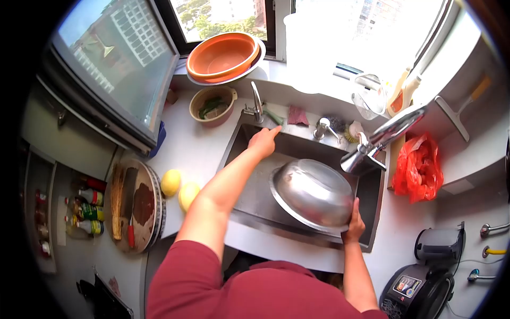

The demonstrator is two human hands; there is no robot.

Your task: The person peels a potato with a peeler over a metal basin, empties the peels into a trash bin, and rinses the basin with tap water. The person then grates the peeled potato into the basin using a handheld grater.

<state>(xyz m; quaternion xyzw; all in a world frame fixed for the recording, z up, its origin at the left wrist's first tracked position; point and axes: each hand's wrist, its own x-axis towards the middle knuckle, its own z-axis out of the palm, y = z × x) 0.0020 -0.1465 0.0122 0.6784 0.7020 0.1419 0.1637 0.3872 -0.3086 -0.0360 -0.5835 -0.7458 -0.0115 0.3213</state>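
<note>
Stainless-steel basin (pixel 311 191), in the head view, lies just left of our right hand (pixel 353 223), tipped underside-up over the sink (pixel 254 185). That hand is closed on its rim. We judge it light, stiff and slippery when wet; gripping opposite rim edges should steady it. Our left hand (pixel 263 142), near the faucet (pixel 257 104), points one finger; we cannot tell whether it holds anything.

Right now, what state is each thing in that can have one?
Metal basin: tilted, underside showing, held by the right hand.
Left hand: at the sink's back edge, index finger extended.
Window pane: swung open.
Orange basin: upright, stacked in another.
Colander: upright, holding something green.
Red-handled knife: lying on the chopping board.
Red bag: crumpled.
</note>
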